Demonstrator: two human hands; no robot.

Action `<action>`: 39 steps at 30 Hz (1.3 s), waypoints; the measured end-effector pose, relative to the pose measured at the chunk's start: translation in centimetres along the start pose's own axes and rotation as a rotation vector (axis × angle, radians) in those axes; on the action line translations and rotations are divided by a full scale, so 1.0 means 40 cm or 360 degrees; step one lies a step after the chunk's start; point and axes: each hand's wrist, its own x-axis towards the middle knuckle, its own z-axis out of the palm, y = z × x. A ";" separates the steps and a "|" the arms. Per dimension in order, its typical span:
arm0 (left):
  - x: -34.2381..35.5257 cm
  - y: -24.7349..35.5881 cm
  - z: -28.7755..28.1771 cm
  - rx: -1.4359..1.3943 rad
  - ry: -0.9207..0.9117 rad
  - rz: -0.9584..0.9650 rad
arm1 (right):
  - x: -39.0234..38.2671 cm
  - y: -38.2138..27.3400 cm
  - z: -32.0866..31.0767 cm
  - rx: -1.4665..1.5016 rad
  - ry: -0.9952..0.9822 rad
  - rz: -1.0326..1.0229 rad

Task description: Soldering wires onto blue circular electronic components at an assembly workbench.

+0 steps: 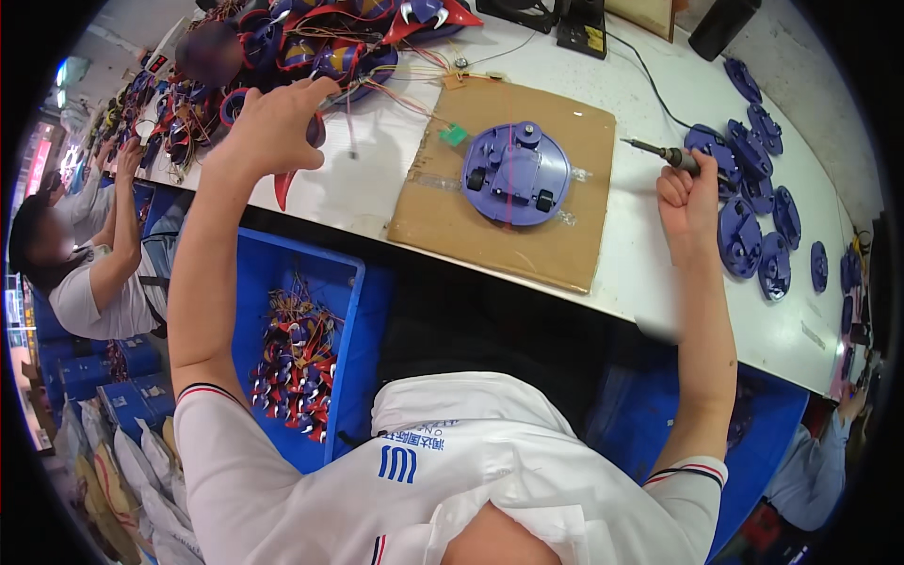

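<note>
My right hand (689,202) is closed round the handle of a soldering iron (661,153), its metal tip pointing left over the table. At the left, my left hand (273,127) curves over a purple and red toy shell (317,131), which shows between thumb and fingers; some of my fingertips are hidden. A red pointed part (282,190) sticks out below this hand. Between the hands, a round purple toy base (518,179) with small black wheels lies on a taped cardboard sheet (433,212). A small green board (453,135) on thin wires rests by its upper left edge.
A pile of purple and red shells with wires (330,56) covers the far left. Several purple bases (739,235) lie at the right. A soldering stand (582,36) stands at the back. A blue bin (350,330) holds parts below the table. A co-worker (89,282) sits at left.
</note>
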 end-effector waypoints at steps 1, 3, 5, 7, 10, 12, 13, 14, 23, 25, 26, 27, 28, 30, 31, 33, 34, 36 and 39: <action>-0.003 0.005 0.023 0.0009 0.0061 -0.0025 | 0.000 0.001 -0.003 -0.0002 0.0006 -0.0007; -0.009 0.018 0.057 0.0024 0.0194 -0.0072 | 0.000 -0.003 -0.004 -0.0010 0.0014 -0.0029; -0.010 0.039 0.079 0.0036 0.0507 0.0025 | -0.003 -0.006 -0.002 -0.0020 0.0037 -0.0041; -0.004 0.104 0.094 0.0024 0.0740 0.0161 | -0.011 0.000 0.007 -0.0061 0.0072 -0.0071; -0.010 0.243 0.108 -0.0568 0.0990 0.0906 | -0.027 0.011 0.024 -0.0114 0.0115 -0.0092; -0.010 0.285 0.137 -0.0553 0.1028 0.1009 | -0.041 0.018 0.040 -0.0133 0.0098 -0.0106; -0.009 0.295 0.147 -0.0575 0.0918 0.1083 | -0.046 0.021 0.049 -0.0141 0.0085 -0.0111; -0.009 0.300 0.155 -0.0596 0.0808 0.1155 | -0.051 0.024 0.055 -0.0150 0.0072 -0.0116; 0.012 0.308 0.187 -0.0880 0.0948 0.1175 | -0.075 0.033 0.125 -0.0395 -0.0076 -0.0139; 0.015 0.309 0.189 -0.0871 0.0915 0.1154 | -0.069 0.037 0.132 -0.0457 -0.0070 -0.0164; 0.016 0.310 0.189 -0.0837 0.0914 0.1193 | -0.061 0.039 0.132 -0.0456 -0.0082 -0.0158; 0.016 0.311 0.189 -0.0803 0.0915 0.1232 | -0.052 0.041 0.131 -0.0455 -0.0095 -0.0152; 0.017 0.313 0.189 -0.0768 0.0916 0.1270 | -0.043 0.044 0.129 -0.0454 -0.0109 -0.0146; 0.023 0.315 0.193 -0.0738 0.0924 0.1309 | -0.035 0.054 0.126 -0.0460 -0.0122 -0.0145; 0.027 0.317 0.199 -0.0815 0.0956 0.1318 | -0.034 0.065 0.124 -0.0450 -0.0107 -0.0142; 0.035 0.322 0.213 -0.0967 0.1015 0.1334 | -0.035 0.087 0.119 -0.0426 -0.0076 -0.0133; 0.038 0.323 0.216 -0.1043 0.1043 0.1340 | -0.035 0.094 0.118 -0.0413 -0.0061 -0.0127; 0.030 0.307 0.213 -0.1327 0.1025 0.1243 | -0.029 0.113 0.118 -0.0397 -0.0072 -0.0103; 0.016 0.304 0.115 -0.2005 0.1040 0.0042 | -0.037 0.109 0.100 -0.0375 -0.0031 -0.0104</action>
